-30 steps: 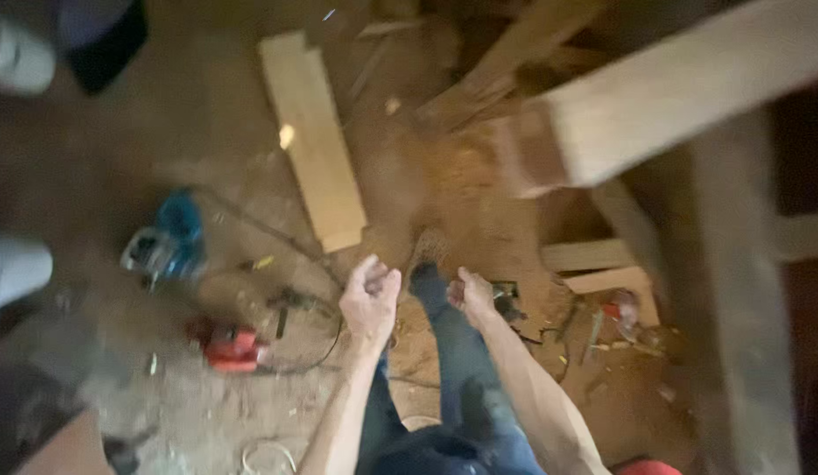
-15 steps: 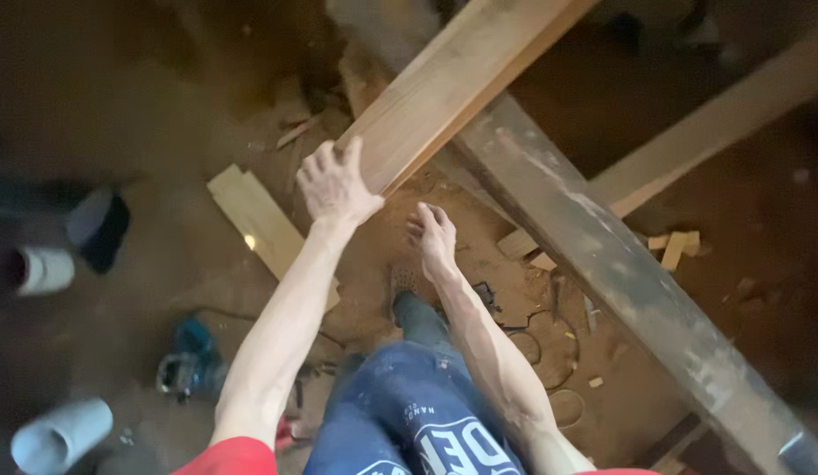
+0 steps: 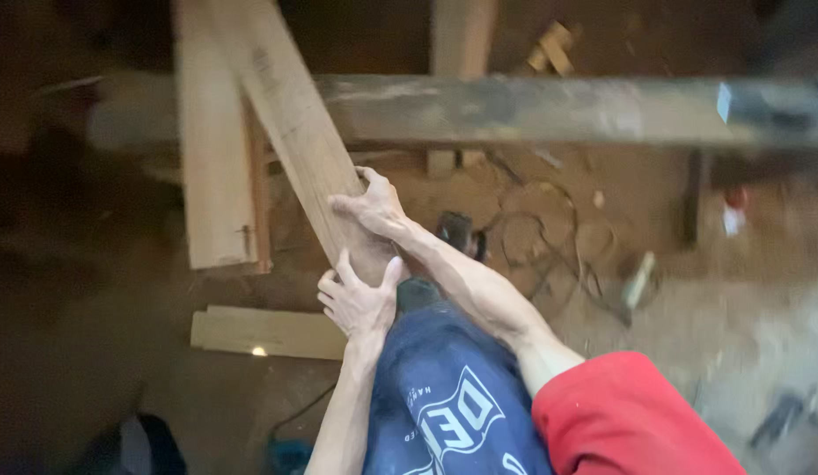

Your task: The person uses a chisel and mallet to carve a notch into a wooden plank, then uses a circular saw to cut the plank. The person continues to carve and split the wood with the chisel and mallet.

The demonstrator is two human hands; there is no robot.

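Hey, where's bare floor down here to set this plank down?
Bare dirt lies left of the short board on the floor, and at right beyond the cable tangle. It is crowded under the beam, where both hands, left hand and right hand, grip the plank.

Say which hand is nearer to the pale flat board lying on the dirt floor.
Left. The left hand grips the slanted plank's lower end, just above the pale flat board; the right hand holds the plank higher up, farther away.

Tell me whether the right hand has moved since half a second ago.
Yes. The right hand was open in the air beside the plank; it now grips the plank's edge, just above the left hand.
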